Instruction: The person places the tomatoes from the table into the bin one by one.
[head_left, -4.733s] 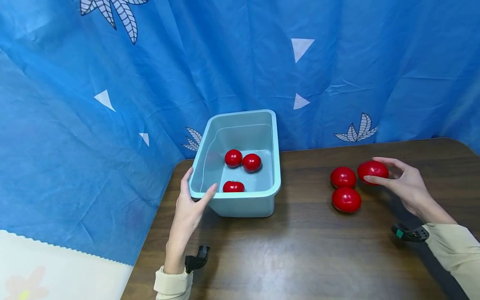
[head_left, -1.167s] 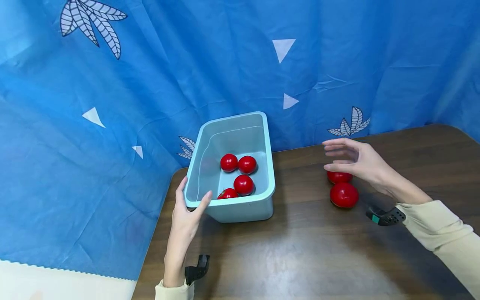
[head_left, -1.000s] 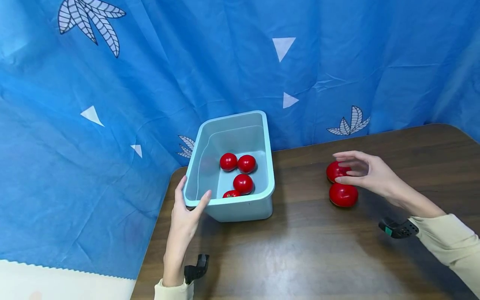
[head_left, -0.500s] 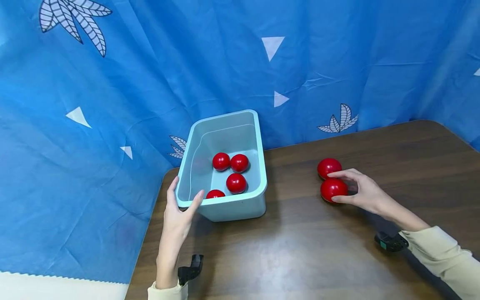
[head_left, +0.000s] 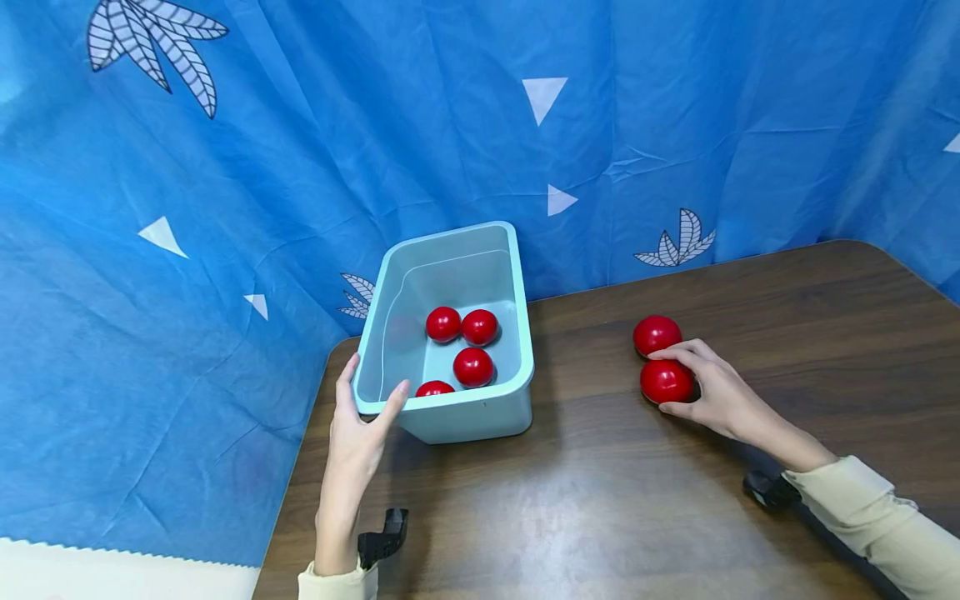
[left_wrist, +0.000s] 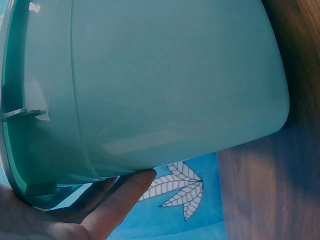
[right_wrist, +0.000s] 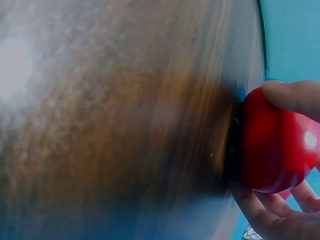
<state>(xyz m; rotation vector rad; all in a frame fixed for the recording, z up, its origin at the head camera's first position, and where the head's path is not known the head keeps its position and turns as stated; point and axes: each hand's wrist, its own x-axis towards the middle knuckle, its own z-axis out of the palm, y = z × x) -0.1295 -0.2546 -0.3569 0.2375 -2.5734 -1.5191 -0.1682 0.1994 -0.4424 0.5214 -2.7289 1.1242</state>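
Beside the far-left part of the table is a light blue plastic bin (head_left: 465,429) holding several red tomatoes (head_left: 473,367). My left hand (head_left: 356,442) holds the bin's near left corner, thumb at the front rim and fingers along the left side. The left wrist view shows those fingers (left_wrist: 122,200) against the bin's outer wall, below the rim. On the right, my right hand (head_left: 720,396) has thumb and fingers around a tomato (head_left: 666,382) that sits on the table. Another tomato (head_left: 657,335) lies just behind it, touching or nearly so. In the right wrist view the thumb (right_wrist: 295,97) presses the gripped tomato (right_wrist: 275,145).
A brown wooden table (head_left: 570,517) lies under everything, its rounded far right corner in sight. Blue patterned cloth (head_left: 450,125) hangs behind the table and down its left side. A black wrist camera (head_left: 384,537) sits by the left wrist.
A third tomato left the right-hand group, and the bin holds one more. My right hand came back, lowered, and closed around the nearer tomato. My left hand stayed on the bin.
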